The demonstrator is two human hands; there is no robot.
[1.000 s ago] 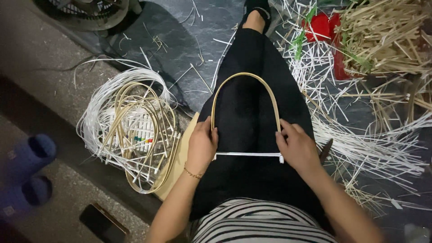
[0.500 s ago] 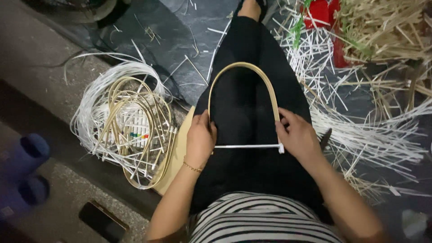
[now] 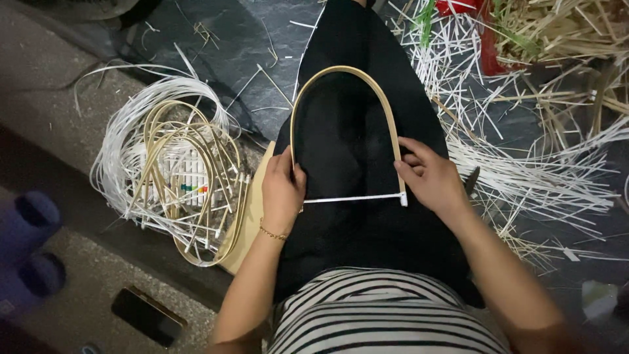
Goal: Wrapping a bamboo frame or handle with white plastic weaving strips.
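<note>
A thin bamboo strip bent into an arch lies over my lap on black trousers. A white crossbar joins its two ends. My left hand grips the arch's left end where the bar meets it. My right hand pinches the right leg of the arch just above the bar's right end. A thin gold bracelet circles my left wrist.
A coil of white and tan strips lies on the floor to my left. Loose white strips and offcuts litter the dark floor on the right, with a heap of tan sticks beyond. A dark phone and blue slippers sit lower left.
The view has shifted slightly, so the arch sits lower in frame. Both hands stay gripping its ends, with the right fingers shifting a little on the right leg.
</note>
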